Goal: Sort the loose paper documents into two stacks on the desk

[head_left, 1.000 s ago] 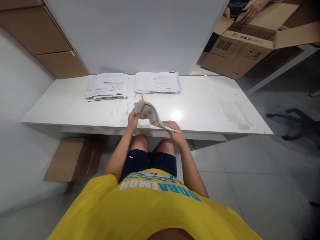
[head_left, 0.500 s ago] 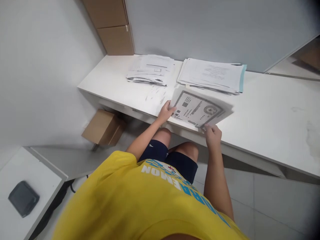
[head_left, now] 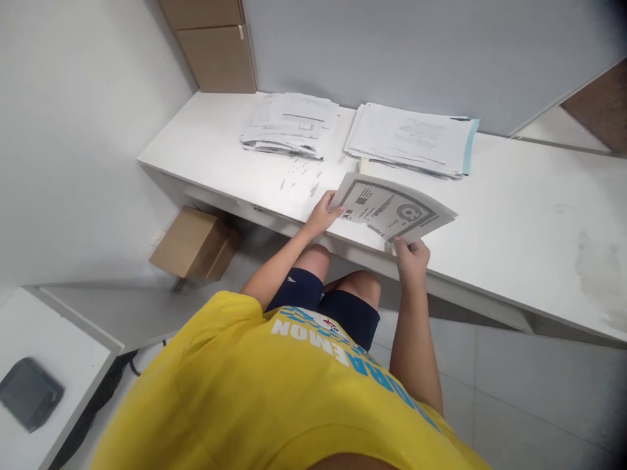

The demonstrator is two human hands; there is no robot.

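A sheet of paper [head_left: 386, 205], printed like a certificate with a dark border and a round emblem, is held tilted over the desk's front edge. My left hand [head_left: 323, 213] grips its left edge, thumb on top. With fingers pinched, my right hand [head_left: 411, 256] holds the near edge toward the lower right. The sheet bends between the two hands; whether more sheets lie behind it I cannot tell. Beyond it on the desk lie a left stack of papers [head_left: 294, 124] and a right stack of papers [head_left: 411, 138], the latter with a light-blue strip along its right edge.
The white desk [head_left: 529, 215] runs along a grey panel [head_left: 392, 52]. Cardboard boxes [head_left: 215, 59] stand at its back left corner. Another cardboard box [head_left: 189, 245] is below the desk at left. A dark device [head_left: 32, 393] rests on a side table [head_left: 78, 346].
The paper has bent more, its lower left part now folding down and its far edge standing clearer. Both hands keep their grip. The whole view has shifted slightly.
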